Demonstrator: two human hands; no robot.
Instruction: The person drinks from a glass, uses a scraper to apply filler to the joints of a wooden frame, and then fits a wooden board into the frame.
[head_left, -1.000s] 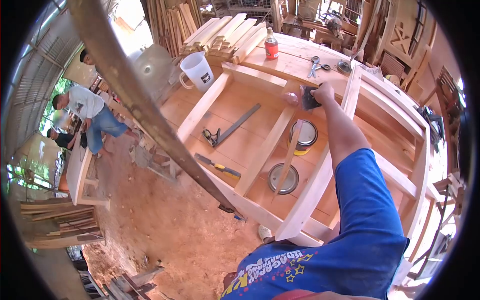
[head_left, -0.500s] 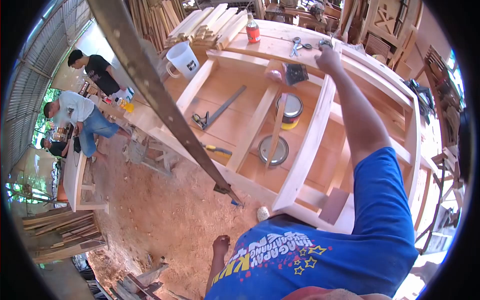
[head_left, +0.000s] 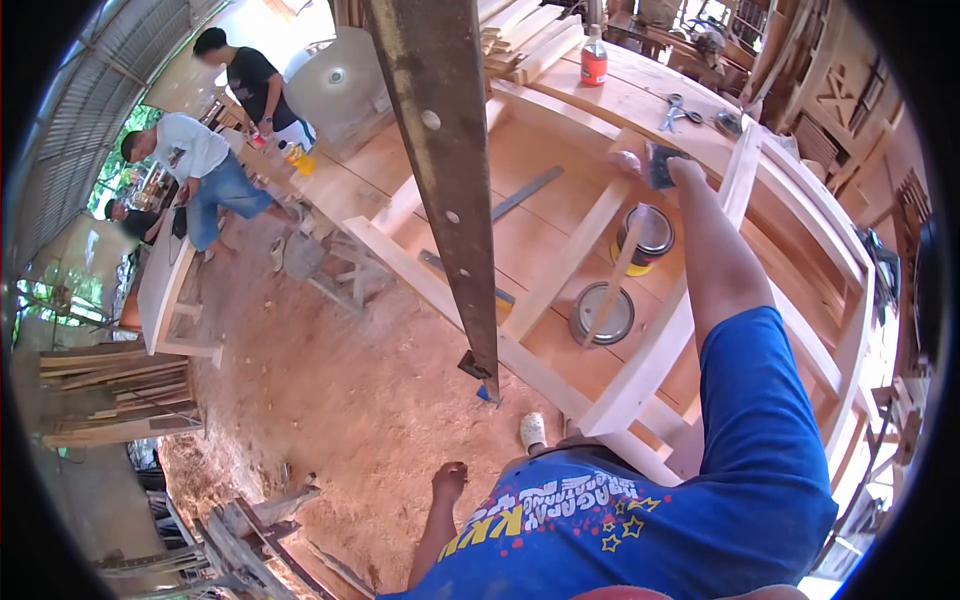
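My right hand (head_left: 688,173) reaches over the wooden frame (head_left: 640,375), its fingers closed at the edge of a dark flat square piece (head_left: 660,165). Beside that piece, a pinkish lump (head_left: 626,162) rests on a crossbar. Below the hand stand an open can (head_left: 652,230) with a yellow band and a second round can (head_left: 602,314), each with a thin wooden stick lying across it. My left hand (head_left: 450,481) hangs low by my side over the dirt floor, fingers curled, with nothing visible in it.
A long metal bar with holes (head_left: 440,150) crosses the view close up. On the boards lie scissors (head_left: 680,113) and a red-labelled bottle (head_left: 593,57). A metal square (head_left: 527,195) lies inside the frame. Several people (head_left: 185,165) are at the left.
My right hand has come back from the far boards beyond the frame to the dark flat piece. The view has turned, and the metal bar now stands more upright across it.
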